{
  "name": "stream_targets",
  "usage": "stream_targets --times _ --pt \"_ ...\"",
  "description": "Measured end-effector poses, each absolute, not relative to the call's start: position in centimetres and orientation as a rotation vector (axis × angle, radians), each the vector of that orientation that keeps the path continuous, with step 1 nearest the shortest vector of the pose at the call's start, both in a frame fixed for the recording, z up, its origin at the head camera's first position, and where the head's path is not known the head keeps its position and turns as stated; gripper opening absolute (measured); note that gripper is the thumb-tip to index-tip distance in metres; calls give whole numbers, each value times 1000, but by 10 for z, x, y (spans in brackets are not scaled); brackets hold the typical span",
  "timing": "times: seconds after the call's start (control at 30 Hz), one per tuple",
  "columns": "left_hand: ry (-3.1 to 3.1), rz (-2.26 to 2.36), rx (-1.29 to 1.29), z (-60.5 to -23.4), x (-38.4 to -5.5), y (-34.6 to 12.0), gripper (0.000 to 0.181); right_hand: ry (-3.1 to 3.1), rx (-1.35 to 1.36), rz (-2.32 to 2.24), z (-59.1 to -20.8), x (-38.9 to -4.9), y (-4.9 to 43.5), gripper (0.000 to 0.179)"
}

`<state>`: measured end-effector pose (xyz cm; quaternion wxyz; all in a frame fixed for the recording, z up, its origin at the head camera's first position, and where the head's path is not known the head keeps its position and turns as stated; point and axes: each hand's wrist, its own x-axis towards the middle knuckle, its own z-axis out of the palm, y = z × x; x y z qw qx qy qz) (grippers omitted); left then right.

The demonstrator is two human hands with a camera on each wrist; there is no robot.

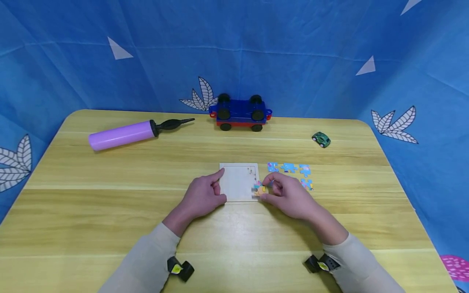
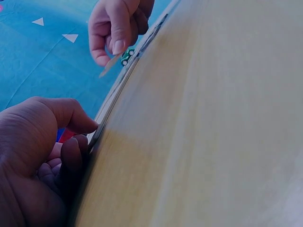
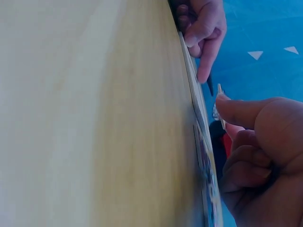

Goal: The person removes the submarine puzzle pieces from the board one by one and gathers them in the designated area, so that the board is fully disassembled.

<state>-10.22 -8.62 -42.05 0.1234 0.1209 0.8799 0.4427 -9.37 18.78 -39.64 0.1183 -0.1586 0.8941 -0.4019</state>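
A square white puzzle board (image 1: 238,183) with a raised rim lies flat on the table. My left hand (image 1: 203,196) grips its left side, thumb at the near corner and index finger toward the far one. Between thumb and index finger, my right hand (image 1: 291,195) pinches a colourful puzzle piece (image 1: 260,190) over the board's right edge. In the right wrist view that puzzle piece (image 3: 220,90) is seen edge-on, raised above the board. Several blue puzzle pieces (image 1: 289,167) lie right of the board, some partly hidden behind my right hand.
A purple hand pump (image 1: 122,135) with a black nozzle lies at the back left of the wooden table (image 1: 110,228). Blue-and-red toy vehicles (image 1: 240,112) with black wheels stand at the back edge. A small green toy car (image 1: 321,139) sits at the back right.
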Motion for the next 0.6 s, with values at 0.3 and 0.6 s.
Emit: stream_targets --times 0.3,0.6 --pt "2557 1299 351 -420 -102 -87 74 2597 -380 -1251 -396 -84 211 25" --pt "2551 1302 354 -419 -102 -87 74 2653 -350 -1237 -398 -74 234 26"
